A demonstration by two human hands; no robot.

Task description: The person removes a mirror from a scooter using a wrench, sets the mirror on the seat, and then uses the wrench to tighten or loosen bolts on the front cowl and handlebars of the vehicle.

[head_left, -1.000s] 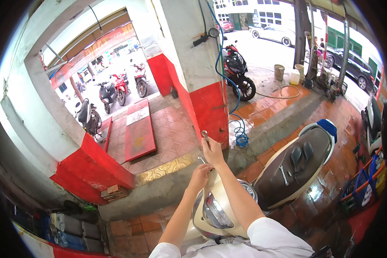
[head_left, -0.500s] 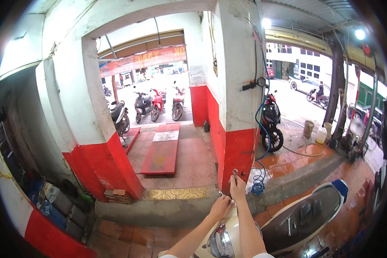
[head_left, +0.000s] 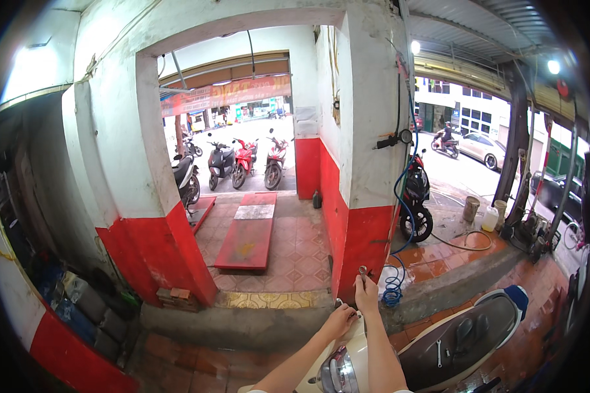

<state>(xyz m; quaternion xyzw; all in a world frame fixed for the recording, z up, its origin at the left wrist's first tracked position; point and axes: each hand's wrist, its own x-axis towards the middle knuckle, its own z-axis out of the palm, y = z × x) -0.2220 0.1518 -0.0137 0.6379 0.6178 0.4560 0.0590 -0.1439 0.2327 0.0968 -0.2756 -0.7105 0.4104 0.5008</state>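
Observation:
My right hand (head_left: pixel 366 293) is raised above the front of a cream scooter (head_left: pixel 347 367) and grips a small metal wrench (head_left: pixel 362 270), whose ring end sticks up past my fingers. My left hand (head_left: pixel 340 319) is just below and to the left of it, fingers curled around a small metal part over the scooter's handlebar area. What the left hand holds is too small to name. The scooter's headlight (head_left: pixel 334 376) shows between my forearms.
The scooter's open seat compartment (head_left: pixel 462 337) with a spanner in it lies to the right. A red and white pillar (head_left: pixel 364 216) with a coiled blue hose (head_left: pixel 392 288) stands ahead. A red ramp (head_left: pixel 248 236) leads to parked motorbikes (head_left: pixel 242 160). Boxes (head_left: pixel 88 304) line the left wall.
The view has tilted upward, so the scooter and my arms sit lower in the picture. My hands stay together at the scooter's front, the right still holding the wrench.

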